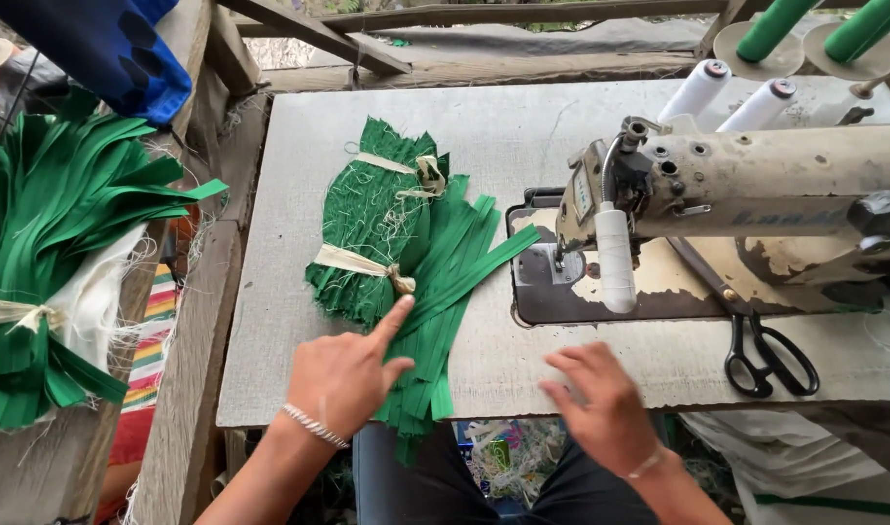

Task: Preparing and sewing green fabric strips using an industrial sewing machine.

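Head view: the left hand point(343, 374) presses flat on loose green strips point(440, 321) at the near edge of the surface point(523, 126), index finger out, its grip closed on nothing; the right hand point(601, 399) hovers open beside them. No strip lies under the sewing machine point(737, 194) needle yet. Beyond, tied bundles point(372, 228) wait; scissors point(768, 355) rest at right.

head cam, single view | worn above the seated person, tilted steeply down and forward | close range over grey worn sewing table point(299, 136) | cream chipped sewing machine point(756, 185) at right, both forearms entering from bottom edge | no second view to overlap
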